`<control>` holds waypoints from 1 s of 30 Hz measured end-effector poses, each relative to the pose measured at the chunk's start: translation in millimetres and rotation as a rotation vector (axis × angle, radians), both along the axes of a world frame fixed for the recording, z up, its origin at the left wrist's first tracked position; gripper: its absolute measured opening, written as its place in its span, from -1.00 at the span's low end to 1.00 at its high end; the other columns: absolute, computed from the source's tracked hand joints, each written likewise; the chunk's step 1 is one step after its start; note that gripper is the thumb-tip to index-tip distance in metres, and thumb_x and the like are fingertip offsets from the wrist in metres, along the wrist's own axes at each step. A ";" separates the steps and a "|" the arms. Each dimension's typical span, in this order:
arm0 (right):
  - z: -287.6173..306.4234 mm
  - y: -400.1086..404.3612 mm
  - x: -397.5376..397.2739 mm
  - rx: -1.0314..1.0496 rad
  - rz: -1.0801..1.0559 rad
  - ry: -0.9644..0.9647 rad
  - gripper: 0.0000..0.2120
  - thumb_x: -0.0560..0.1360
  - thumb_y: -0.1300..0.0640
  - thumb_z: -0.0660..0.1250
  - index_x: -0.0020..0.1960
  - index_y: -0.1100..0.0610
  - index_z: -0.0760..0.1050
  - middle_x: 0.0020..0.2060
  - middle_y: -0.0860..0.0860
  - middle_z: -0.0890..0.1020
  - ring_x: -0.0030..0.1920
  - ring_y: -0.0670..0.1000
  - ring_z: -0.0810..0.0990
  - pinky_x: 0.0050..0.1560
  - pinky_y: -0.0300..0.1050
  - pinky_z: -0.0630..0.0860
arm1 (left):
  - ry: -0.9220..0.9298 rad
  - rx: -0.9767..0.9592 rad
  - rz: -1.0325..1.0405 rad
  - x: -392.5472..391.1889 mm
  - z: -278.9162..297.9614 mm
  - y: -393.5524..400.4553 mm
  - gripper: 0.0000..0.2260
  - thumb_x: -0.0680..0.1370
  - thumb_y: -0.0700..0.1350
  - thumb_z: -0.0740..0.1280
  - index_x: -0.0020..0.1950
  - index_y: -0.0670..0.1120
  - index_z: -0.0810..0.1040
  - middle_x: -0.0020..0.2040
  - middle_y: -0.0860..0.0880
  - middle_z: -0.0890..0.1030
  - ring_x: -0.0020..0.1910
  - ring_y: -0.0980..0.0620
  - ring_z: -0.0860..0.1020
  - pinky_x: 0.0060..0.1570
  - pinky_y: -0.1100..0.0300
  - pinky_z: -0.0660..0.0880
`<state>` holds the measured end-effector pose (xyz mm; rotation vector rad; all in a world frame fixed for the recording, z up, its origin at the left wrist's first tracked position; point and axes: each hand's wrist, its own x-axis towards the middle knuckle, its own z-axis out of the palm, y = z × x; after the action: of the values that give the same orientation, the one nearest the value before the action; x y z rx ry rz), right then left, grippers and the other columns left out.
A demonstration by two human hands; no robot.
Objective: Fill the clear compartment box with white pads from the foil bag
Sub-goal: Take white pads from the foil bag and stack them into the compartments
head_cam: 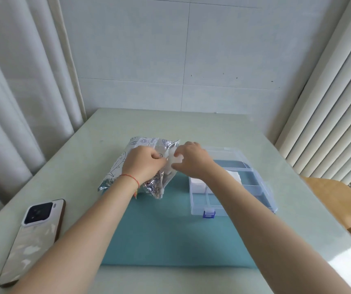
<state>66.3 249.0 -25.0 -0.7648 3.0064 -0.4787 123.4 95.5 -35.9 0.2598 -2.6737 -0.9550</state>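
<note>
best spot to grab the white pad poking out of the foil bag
Pinch the white pad by its exposed edge, coming from the right, box side. The foil bag opens that way, and the left hand holds its mouth, so the right hand can pull straight out.

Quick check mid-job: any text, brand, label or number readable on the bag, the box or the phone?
Foil bag: small print near its top edge beside doodle drawings, too blurred to read.
Clear compartment box: no text visible.
Phone: no text readable on its back.
</note>
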 end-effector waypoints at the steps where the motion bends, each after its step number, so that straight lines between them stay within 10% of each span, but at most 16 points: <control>1: -1.6 -3.2 -0.1 0.038 0.001 0.007 -0.56 0.44 -0.05 0.40 0.27 0.05 0.47 0.18 0.06 0.47 0.25 0.09 0.39 0.21 -0.01 0.39 | 0.012 0.054 0.005 0.3 -2.5 -1.2 -0.73 0.41 -0.09 0.35 -0.47 -0.11 0.41 -0.55 0.05 0.35 -0.47 0.01 0.31 -0.42 0.20 0.24; 11: -12.3 -16.6 -8.4 0.116 -0.038 -0.056 -0.23 0.31 -0.14 0.51 0.42 -0.11 0.21 0.17 0.10 0.46 0.25 0.17 0.38 0.17 0.05 0.34 | 0.126 0.408 0.019 0.9 -15.6 -4.5 -0.87 0.43 -0.14 0.39 -0.32 -0.08 0.60 -0.49 0.11 0.51 -0.42 0.02 0.51 -0.32 0.21 0.42; 20: -4.5 -18.6 -7.6 0.025 -0.032 -0.112 -0.64 0.48 0.00 0.38 0.22 0.11 0.47 0.08 0.08 0.58 0.14 0.14 0.50 0.07 -0.04 0.38 | 0.133 0.391 0.025 -0.4 -16.3 -6.4 -0.86 0.44 -0.12 0.38 -0.33 -0.08 0.60 -0.48 0.09 0.52 -0.41 -0.01 0.54 -0.30 0.18 0.45; 24: 2.9 -13.5 -5.7 -0.228 -0.036 -0.211 -0.97 0.49 0.12 0.35 -0.11 0.05 0.50 -0.27 -0.02 0.49 -0.17 0.08 0.47 -0.31 -0.19 0.33 | 0.121 0.392 0.042 -0.4 -16.3 -7.2 -0.87 0.43 -0.11 0.38 -0.32 -0.06 0.60 -0.45 0.06 0.54 -0.37 -0.04 0.56 -0.28 0.14 0.49; 30: 0.9 -10.3 -7.0 -0.444 -0.124 -0.299 -0.71 0.44 0.16 0.42 0.15 0.07 0.54 -0.14 0.05 0.56 -0.21 0.06 0.51 -0.30 -0.19 0.41 | 0.129 0.398 0.069 -0.8 -14.2 -6.1 -0.87 0.44 -0.10 0.39 -0.32 -0.06 0.59 -0.46 0.09 0.54 -0.33 -0.07 0.60 -0.25 0.13 0.50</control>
<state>59.3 238.7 -24.2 -0.4600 2.7008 -1.1751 122.6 89.4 -50.1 0.3573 -2.3255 -1.4249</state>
